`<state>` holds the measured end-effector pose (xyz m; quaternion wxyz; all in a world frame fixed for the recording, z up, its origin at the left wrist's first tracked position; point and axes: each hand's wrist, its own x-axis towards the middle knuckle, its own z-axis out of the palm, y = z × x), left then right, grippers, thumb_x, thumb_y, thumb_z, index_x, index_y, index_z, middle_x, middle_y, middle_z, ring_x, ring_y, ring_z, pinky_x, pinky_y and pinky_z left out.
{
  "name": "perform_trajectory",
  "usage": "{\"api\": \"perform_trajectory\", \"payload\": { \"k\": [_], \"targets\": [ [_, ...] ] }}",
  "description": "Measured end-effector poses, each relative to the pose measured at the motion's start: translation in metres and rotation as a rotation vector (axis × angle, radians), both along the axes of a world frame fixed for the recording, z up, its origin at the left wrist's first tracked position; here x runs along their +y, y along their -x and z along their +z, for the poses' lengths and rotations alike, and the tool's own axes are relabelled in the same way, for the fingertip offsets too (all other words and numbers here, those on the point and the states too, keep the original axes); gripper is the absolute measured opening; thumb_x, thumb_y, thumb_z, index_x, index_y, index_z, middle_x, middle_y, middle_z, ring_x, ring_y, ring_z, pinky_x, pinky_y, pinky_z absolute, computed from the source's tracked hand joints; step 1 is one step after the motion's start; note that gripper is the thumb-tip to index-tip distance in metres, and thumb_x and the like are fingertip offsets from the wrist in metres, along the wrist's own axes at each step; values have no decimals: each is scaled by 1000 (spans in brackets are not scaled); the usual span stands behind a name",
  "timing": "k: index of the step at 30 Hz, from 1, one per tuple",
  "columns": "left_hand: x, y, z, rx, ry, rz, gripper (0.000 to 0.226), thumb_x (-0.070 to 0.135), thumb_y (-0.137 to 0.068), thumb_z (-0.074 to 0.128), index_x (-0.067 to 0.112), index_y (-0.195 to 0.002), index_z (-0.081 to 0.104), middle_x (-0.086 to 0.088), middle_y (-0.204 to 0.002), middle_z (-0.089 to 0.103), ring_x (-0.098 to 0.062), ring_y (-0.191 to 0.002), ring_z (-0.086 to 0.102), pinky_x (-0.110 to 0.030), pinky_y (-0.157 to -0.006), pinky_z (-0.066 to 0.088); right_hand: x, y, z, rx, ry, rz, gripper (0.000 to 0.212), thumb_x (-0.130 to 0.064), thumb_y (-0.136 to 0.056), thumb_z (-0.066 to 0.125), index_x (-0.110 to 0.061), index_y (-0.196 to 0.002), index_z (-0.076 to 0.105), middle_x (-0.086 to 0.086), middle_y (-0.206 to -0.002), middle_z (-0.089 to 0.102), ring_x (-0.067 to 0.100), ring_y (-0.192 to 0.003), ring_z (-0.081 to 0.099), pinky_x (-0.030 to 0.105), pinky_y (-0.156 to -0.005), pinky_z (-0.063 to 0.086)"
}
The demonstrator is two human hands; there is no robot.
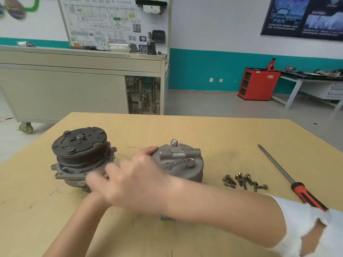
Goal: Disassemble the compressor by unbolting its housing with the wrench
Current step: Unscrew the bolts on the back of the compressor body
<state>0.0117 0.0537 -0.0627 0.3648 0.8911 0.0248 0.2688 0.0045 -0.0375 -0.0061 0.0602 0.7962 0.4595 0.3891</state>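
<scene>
The compressor lies in two parts on the wooden table. The pulley half, with its dark clutch plate facing up, stands at the left. The grey rear housing stands in the middle. My right hand reaches across between them. Its thumb touches the rear housing and its blurred fingers stretch toward the pulley half's flange. My left forearm comes up from the bottom left, and my left hand is mostly hidden under the right one. No wrench is visible.
Several loose bolts lie to the right of the rear housing. A long screwdriver with a red and black handle lies further right. A small grey metal piece shows below my right forearm. A grey workbench stands beyond the table.
</scene>
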Motion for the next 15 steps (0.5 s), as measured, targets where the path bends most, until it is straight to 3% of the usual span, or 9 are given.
{"api": "perform_trajectory", "payload": {
  "k": [1, 2, 3, 4, 5, 7, 9, 12, 15],
  "targets": [
    [-8, -1, 8, -2, 41, 32, 30, -4, -69, 77, 4, -92, 59, -6, -65, 54, -28, -53, 54, -47, -55, 55, -10, 9, -9, -53, -103, 118, 23, -7, -71, 55, -28, -72, 63, -6, -53, 47, 14, -45, 44, 35, -50, 45],
    [-7, -2, 7, 1, -30, 0, 29, 15, -73, 78, 9, -96, 61, -6, -80, 61, -28, -70, 63, -46, -67, 57, -25, 17, -15, -60, -213, 225, 18, -8, -68, 64, -24, -63, 58, -3, -51, 41, 17, -46, 36, 34, -49, 41],
    [-5, -11, 3, 6, -79, -190, 50, 38, -70, 75, 21, -114, 58, 2, -110, 64, -17, -103, 64, -40, -93, 52, -42, 24, -17, -45, -295, 290, 21, -10, -69, 68, -22, -59, 54, -1, -51, 37, 18, -49, 31, 30, -47, 34],
    [-1, -13, 14, 239, 0, -475, 75, 52, -63, 70, 31, -131, 45, 14, -134, 52, 1, -127, 48, -27, -109, 39, -63, 30, -18, -15, -337, 325, 20, -13, -72, 63, -19, -59, 50, 0, -51, 36, 18, -51, 29, 27, -47, 28],
    [15, -14, 14, 374, 39, -651, 90, 58, -59, 67, 36, -139, 34, 23, -144, 39, 14, -133, 33, -15, -112, 29, -83, 34, -19, 13, -369, 360, 18, -19, -77, 56, -18, -61, 48, 0, -51, 38, 19, -51, 29, 25, -49, 25],
    [27, -20, 6, 317, 32, -651, 98, 62, -58, 68, 37, -143, 29, 28, -147, 32, 21, -132, 25, -1, -104, 22, -120, 39, -28, 163, -484, 419, 28, -31, -93, 45, -16, -69, 46, 2, -56, 54, 17, -53, 38, 22, -50, 28],
    [20, -24, 3, 272, 66, -644, 98, 63, -59, 69, 37, -144, 29, 27, -148, 31, 19, -133, 25, 1, -101, 21, -143, 44, -38, 420, -814, 459, 25, -34, -99, 42, -20, -78, 42, -2, -67, 64, 14, -62, 45, 23, -56, 34],
    [22, -25, -1, 239, 75, -653, 97, 64, -61, 68, 37, -145, 28, 28, -148, 31, 18, -134, 24, 1, -102, 21, -161, 40, -34, 823, -1427, 502, 11, -30, -78, 55, -26, -77, 45, 2, -59, 63, 21, -58, 47, 22, -58, 39],
    [21, -24, 1, 241, 65, -666, 89, 65, -62, 67, 47, -139, 25, 34, -145, 29, 21, -132, 23, 3, -99, 21, -181, 7, -19, 1073, -1742, 475, 8, -24, -78, 40, -22, -84, 44, 4, -54, 55, 18, -54, 48, 24, -52, 41]
  ]
}}
